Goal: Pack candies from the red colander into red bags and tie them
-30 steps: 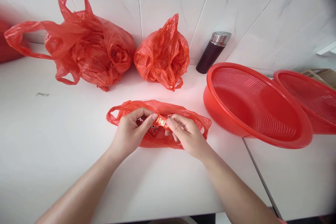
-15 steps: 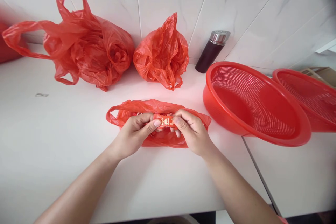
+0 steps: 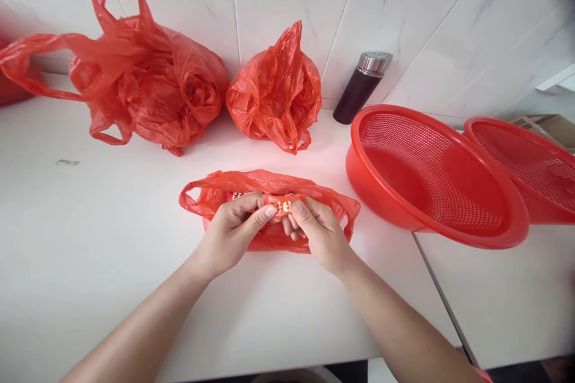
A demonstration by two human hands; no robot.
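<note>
My left hand point(image 3: 229, 230) and my right hand point(image 3: 317, 230) meet over a flat red plastic bag point(image 3: 335, 206) lying on the white counter point(image 3: 90, 239). Both pinch a small orange-red wrapped packet with white print point(image 3: 282, 204), thumbs and forefingers closed on its two ends. The packet sits just above the bag's open mouth, where more printed wrappers show faintly inside. Both forearms reach in from the bottom edge.
Two crumpled red plastic bags stand against the tiled wall, a large one point(image 3: 144, 90) at left and a smaller one point(image 3: 274, 93) at centre. A dark flask with a steel cap point(image 3: 362, 88) stands beside them. Two red mesh colander basins point(image 3: 431, 173) point(image 3: 530, 167) sit at right.
My hands have drawn closer together on the packet and shifted slightly up toward the bag's mouth. The packet has turned from slanted to roughly level.
</note>
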